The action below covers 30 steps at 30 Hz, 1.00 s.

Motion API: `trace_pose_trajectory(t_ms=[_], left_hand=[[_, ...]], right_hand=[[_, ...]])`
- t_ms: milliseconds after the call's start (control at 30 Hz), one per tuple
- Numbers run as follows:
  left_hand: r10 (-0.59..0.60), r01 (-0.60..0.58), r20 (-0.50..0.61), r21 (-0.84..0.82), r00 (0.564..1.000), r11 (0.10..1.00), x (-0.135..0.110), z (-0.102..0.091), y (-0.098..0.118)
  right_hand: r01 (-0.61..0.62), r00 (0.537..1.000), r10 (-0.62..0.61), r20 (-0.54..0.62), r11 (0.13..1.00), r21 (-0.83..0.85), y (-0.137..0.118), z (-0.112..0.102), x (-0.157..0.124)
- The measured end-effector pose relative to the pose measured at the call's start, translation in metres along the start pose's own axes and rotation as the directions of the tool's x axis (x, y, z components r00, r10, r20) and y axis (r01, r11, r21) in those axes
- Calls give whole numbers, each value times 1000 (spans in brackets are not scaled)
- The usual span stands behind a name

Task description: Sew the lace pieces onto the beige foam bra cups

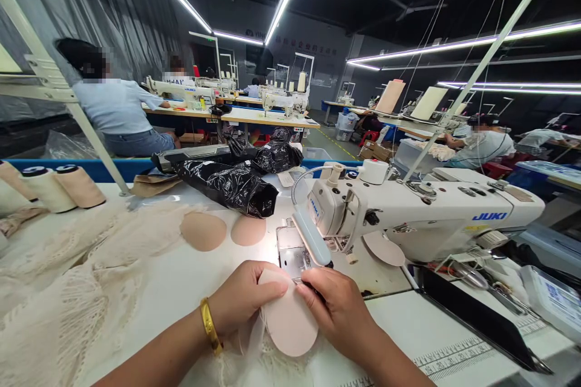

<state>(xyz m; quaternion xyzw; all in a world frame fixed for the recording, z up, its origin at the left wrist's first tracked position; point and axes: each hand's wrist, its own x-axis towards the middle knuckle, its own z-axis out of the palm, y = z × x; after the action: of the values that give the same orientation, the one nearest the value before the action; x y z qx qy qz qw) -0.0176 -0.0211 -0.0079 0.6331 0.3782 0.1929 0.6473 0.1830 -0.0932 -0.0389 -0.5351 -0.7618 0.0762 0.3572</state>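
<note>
Beyond the sewing machine (445,202), a clear bin (408,162) holds pale fabric (436,152), while both hands (238,293) grasp a beige oval pad (290,320).

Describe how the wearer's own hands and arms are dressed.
The left hand and right hand are both bare, with no gloves. A shiny, gold-coloured bangle, shaped as a broad rounded band, circles the left wrist; the right wrist shows nothing worn. No sleeve covers the visible part of either forearm.
</note>
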Motion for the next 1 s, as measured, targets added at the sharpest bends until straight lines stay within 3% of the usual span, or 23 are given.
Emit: trace_pose_trajectory(t_ms=[100, 233, 367, 433, 467, 500, 533, 567, 600, 667, 700, 767, 900, 1000], left_hand=[[-9, 10, -6, 2, 1000, 1000, -1, 0, 0], [-39, 38, -21, -69, 999, 997, -3, -2, 3], [-36, 34, -25, -105, 999, 994, -7, -11, 1], [55, -51, -172, 28, 984, 998, -13, -14, 0], [154, -113, -289, 153, 945, 982, -18, -14, 0], [278, -164, -394, 299, 876, 940, -23, -13, 0], [399, -196, -448, 434, 800, 880, -30, -11, 2], [487, -215, -437, 536, 756, 816, -36, -7, 3], [527, -232, -379, 599, 761, 766, -43, -3, 5], [479, -258, -209, 629, 852, 734, -54, 7, 9], [425, -255, -142, 619, 894, 743, -57, 11, 11], [338, -237, -77, 568, 938, 788, -60, 17, 12], [263, -234, -12, 418, 965, 878, -54, 18, 11], [279, -243, -3, 485, 960, 840, -52, 19, 9]], right_hand=[[-147, 989, 143, 36, 977, 157, -1, -2, 0], [-351, 936, 314, 159, 841, 412, -2, -10, 0], [-460, 881, 255, 398, 657, 597, -1, -16, 0], [-480, 867, 218, 447, 602, 638, -3, -15, 0], [-477, 872, 219, 438, 584, 657, -5, -14, 0], [-473, 878, 230, 421, 563, 678, -7, -12, 0], [-468, 882, 240, 405, 541, 698, -10, -11, -1], [-462, 887, 243, 393, 521, 718, -14, -9, -2], [-453, 891, 239, 386, 499, 738, -18, -8, -3], [-423, 906, 225, 359, 460, 781, -26, -3, -5], [-405, 914, 223, 339, 446, 798, -29, -1, -7], [-380, 923, 231, 307, 418, 825, -34, 3, -11], [-374, 922, 258, 287, 414, 830, -38, 8, -15], [-401, 913, 280, 298, 468, 788, -39, 8, -15]])
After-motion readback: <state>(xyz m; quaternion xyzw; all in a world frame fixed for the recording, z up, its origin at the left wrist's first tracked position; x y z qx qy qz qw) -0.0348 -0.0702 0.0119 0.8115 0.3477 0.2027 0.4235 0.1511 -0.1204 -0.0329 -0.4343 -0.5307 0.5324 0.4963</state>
